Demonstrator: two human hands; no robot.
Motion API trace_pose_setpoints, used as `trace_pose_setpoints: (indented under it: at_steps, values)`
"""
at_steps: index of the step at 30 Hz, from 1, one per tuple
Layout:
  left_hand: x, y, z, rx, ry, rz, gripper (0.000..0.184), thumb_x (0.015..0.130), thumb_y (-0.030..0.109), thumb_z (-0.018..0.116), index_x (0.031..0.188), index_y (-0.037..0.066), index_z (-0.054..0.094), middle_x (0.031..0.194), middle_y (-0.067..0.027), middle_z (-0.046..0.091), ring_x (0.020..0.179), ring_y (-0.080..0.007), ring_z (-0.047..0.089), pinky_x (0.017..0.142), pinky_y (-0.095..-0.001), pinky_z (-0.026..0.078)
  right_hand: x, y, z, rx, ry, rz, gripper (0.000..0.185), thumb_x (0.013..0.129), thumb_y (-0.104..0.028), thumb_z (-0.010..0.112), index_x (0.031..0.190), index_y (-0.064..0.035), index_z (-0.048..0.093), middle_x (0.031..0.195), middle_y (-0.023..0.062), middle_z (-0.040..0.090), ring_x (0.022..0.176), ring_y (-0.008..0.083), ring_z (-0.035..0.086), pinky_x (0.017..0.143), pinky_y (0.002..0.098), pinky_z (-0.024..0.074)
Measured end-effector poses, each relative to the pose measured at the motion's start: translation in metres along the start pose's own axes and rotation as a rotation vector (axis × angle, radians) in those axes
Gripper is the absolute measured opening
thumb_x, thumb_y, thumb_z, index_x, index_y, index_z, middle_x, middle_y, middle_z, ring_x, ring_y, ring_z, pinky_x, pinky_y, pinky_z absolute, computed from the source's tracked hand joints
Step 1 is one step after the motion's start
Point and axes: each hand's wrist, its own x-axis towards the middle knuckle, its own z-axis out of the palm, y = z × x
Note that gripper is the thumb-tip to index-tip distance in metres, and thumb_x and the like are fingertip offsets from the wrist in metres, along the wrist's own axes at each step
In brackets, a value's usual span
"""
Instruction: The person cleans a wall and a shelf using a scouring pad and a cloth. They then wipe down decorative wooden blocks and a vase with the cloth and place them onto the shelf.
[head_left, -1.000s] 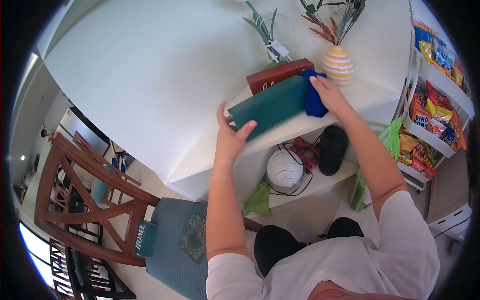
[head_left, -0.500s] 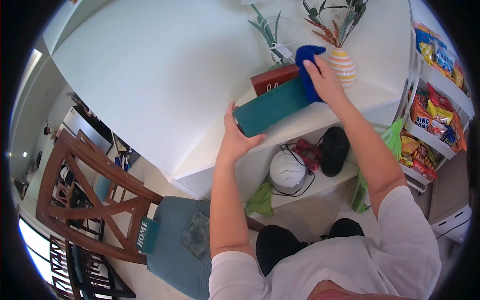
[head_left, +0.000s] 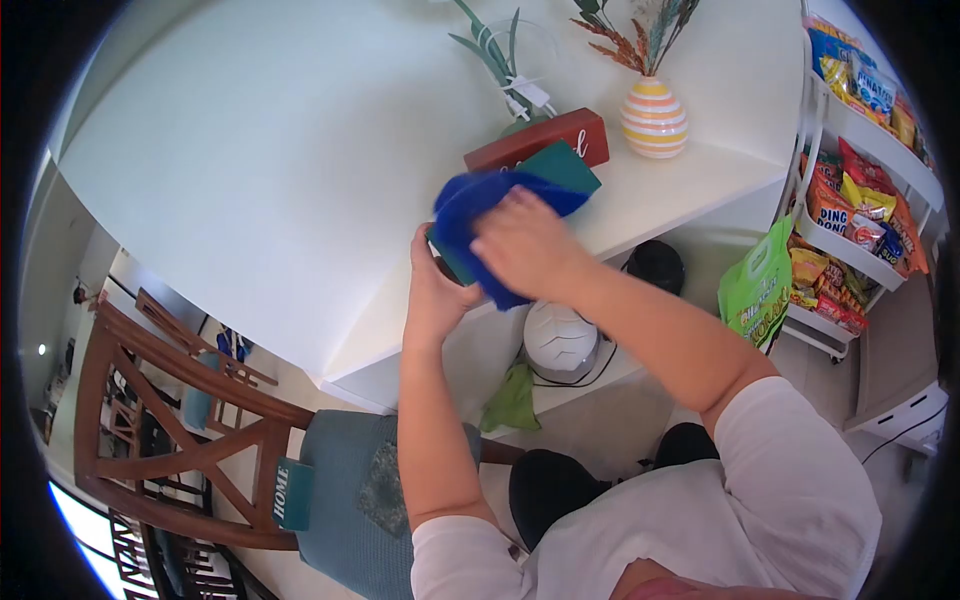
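My left hand [head_left: 437, 295] grips the lower left end of a green block [head_left: 560, 167], which is tilted above the white shelf [head_left: 640, 205]. Over the block's face spreads a blue cloth [head_left: 462, 215], pressed there by my right hand [head_left: 530, 240]. The cloth hides most of the block. Just behind it stands a red block sign [head_left: 590, 138] with white lettering, partly covered. A striped vase [head_left: 654, 118] with dried stems is to the right of the sign.
On the lower shelf are a white helmet-like object [head_left: 560, 340], a black cylinder [head_left: 656, 267] and green cloth [head_left: 513, 400]. A snack cart [head_left: 870, 250] stands right, beside a green bag [head_left: 760, 285]. A wooden chair [head_left: 190, 380] at left carries a HOME block [head_left: 293, 494].
My right hand and the blue cloth have slid from the block's upper right end down to its left part. The cloth is now spread wider. The whole view has shifted slightly.
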Motion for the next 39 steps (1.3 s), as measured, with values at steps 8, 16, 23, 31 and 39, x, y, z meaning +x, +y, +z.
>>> trace_pose_setpoints:
  at_steps: [8,16,23,31,39]
  values:
    - [0.0,-0.006,0.005,0.046,0.085,0.002,0.091,0.063,0.013,0.081,0.134,0.001,0.025,0.104,-0.017,0.058,0.093,-0.024,0.06,0.08,-0.032,0.05,-0.039,0.107,-0.034,-0.01,0.011,0.454,0.031,0.093,-0.027,0.048,0.099,0.0004,0.063,0.1,0.0182,0.065,0.097,0.0342,0.061,0.091,0.0443,0.0452]
    - [-0.003,-0.011,-0.011,-0.606,0.246,-0.103,0.06,0.075,0.023,0.071,0.125,0.002,0.044,0.104,-0.0067,0.059,0.091,-0.0163,0.057,0.074,-0.0288,0.048,-0.034,0.121,-0.101,-0.391,-0.362,0.618,0.038,0.083,-0.039,0.063,0.102,-0.0068,0.062,0.099,0.0124,0.066,0.094,0.0334,0.061,0.085,0.0457,0.0449]
    - [0.013,0.011,-0.014,-1.069,0.134,-0.277,0.04,0.089,0.045,0.058,0.1,0.007,0.052,0.081,-0.005,0.056,0.063,-0.0173,0.054,0.057,-0.0278,0.044,0.012,0.105,-0.104,0.232,-0.058,0.129,0.079,0.073,-0.019,0.076,0.14,-0.0098,0.035,0.134,0.0131,0.048,0.122,0.0306,0.045,0.1,0.0376,0.0369]
    - [0.07,0.042,-0.021,-0.842,0.024,-0.316,0.057,0.089,0.056,0.053,0.124,0.011,0.048,0.099,-0.0061,0.06,0.078,-0.016,0.054,0.067,-0.0285,0.043,0.037,0.142,-0.075,0.803,-0.038,0.236,0.087,0.08,-0.02,0.075,0.146,-0.0059,0.02,0.134,0.0141,0.047,0.114,0.018,0.05,0.095,0.0303,0.0412]
    - [0.122,0.023,0.037,-0.19,0.314,-0.081,0.043,0.095,0.03,0.052,0.132,0.007,0.047,0.11,-0.006,0.059,0.097,-0.0178,0.052,0.086,-0.0321,0.041,0.047,0.195,-0.043,0.571,0.242,0.321,0.071,0.085,-0.032,0.068,0.138,-0.0014,0.033,0.131,0.0163,0.048,0.115,0.0237,0.051,0.092,0.0323,0.0441]
